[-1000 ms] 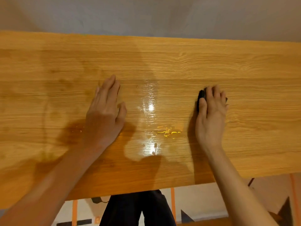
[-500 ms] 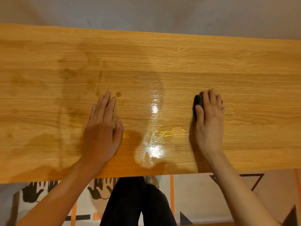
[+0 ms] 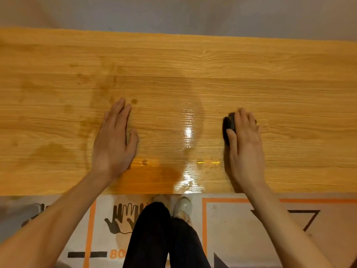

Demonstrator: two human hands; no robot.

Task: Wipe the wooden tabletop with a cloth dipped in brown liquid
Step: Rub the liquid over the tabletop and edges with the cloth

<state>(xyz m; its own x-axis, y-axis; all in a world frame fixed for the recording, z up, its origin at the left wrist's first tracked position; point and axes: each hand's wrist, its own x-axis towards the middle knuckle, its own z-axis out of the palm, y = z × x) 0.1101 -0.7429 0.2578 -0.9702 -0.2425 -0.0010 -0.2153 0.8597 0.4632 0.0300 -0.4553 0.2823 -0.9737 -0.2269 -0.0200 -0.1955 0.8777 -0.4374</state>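
A: Where seen from the head view: long orange-brown wooden tabletop (image 3: 251,74), wet and glossy at centre, blotchy brown patches at left, apparently dry at right. Roughly half done, by estimate.

B: Hands?

A: Left hand (image 3: 114,144) flat, fingers together, empty. Right hand (image 3: 245,144) pressing small dark cloth (image 3: 229,124) onto wood.

B: Containers?

A: None visible; liquid source unseen.

- Table (image 3: 270,74) spans the frame's upper and middle band.
- Left hand (image 3: 114,144) lies flat on it, left of centre.
- Right hand (image 3: 245,144) lies right of centre, on the cloth (image 3: 229,123).
- Wet patch (image 3: 188,132) lies between the hands.
- Floor mat (image 3: 231,219) lies below the table's near edge.
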